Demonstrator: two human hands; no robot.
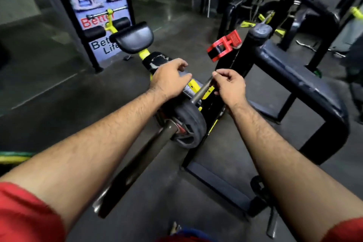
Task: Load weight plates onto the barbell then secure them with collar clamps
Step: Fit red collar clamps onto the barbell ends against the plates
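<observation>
The barbell (137,165) runs from the lower left up toward the middle. Black weight plates (191,124) sit on it, with something red at their hub. Past them the thin bar (202,92) rises to my right hand (229,86), whose thumb and fingers pinch it near the top. My left hand (169,80) curls over the rim of a grey plate (187,91) just behind the black ones. A red collar clamp (224,45) is up beside the black rack post (259,33), apart from both hands.
A yellow and black bench (135,39) with a padded seat stands behind the plates. The black rack frame (306,84) bounds the right side. A poster stand (94,6) is at the back left. Dark gym floor (59,84) lies on the left.
</observation>
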